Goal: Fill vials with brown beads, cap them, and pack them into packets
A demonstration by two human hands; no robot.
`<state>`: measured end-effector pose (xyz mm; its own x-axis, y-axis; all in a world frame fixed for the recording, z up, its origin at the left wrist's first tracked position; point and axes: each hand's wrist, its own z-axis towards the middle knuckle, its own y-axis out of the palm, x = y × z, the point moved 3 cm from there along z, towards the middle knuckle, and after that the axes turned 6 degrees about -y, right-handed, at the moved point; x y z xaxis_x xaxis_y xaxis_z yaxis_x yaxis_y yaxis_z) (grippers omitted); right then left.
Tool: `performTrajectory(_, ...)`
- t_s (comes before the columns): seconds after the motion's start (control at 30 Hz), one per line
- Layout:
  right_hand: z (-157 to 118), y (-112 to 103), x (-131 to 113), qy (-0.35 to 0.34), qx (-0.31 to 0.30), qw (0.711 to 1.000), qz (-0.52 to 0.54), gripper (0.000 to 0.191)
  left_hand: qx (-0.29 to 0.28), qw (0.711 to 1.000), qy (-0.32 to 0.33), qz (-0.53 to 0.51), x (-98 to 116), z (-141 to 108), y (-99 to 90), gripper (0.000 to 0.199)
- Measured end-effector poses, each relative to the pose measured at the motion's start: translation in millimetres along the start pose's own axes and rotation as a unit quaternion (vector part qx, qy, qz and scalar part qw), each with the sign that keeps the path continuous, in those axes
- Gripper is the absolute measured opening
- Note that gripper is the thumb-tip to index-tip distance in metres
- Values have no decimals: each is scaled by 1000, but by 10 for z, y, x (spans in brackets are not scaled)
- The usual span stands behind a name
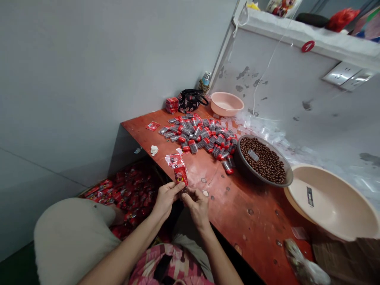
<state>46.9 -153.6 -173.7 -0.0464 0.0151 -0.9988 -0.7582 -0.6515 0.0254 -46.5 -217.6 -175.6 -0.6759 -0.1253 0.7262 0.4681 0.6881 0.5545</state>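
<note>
- Grey bowl (285,171): heaped with brown chocolate balls (263,160), small flat tag (253,155) lying on top
- Large beige basin (332,202): right of grey bowl, label on inner wall, contents not visible
- Pink basin (225,103): far end of table, contents not visible
- Low left: heap of red packets (130,190) beside table
- Red-orange wooden table (237,213): scattered pile of clear red-capped tubes (198,134), stacked red boxes (172,104), black bag (191,99)
- Grey wall behind: switch plate (341,74), round red "1" tag (308,46)
- Red packet (180,174): upright above table edge, directly over both hands
- Left hand (166,200): fingers closed on packet's lower end
- Right hand (197,206): fingers pinched together just below packet, contact unclear
- Both forearms: angled in from bottom of view, hands close together
</note>
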Motion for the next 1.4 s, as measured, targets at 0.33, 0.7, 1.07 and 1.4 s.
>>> performTrajectory(0.33,20,-9,142,109,17,976,190,14,-115,993,-37,-11,-63,-105,60,23)
performTrajectory(0.7,30,52,69,59,-1,990,132,15,-69,994,-64,-47,-130,-155,-72,16)
performTrajectory(1.07,142,137,92,75,-43,991,98,20,144,988,40,22,96,-98,-635,40)
performTrajectory(1.4,315,-72,2,30,-44,998,-14,22,97,710,380,585,263,511,-93,22)
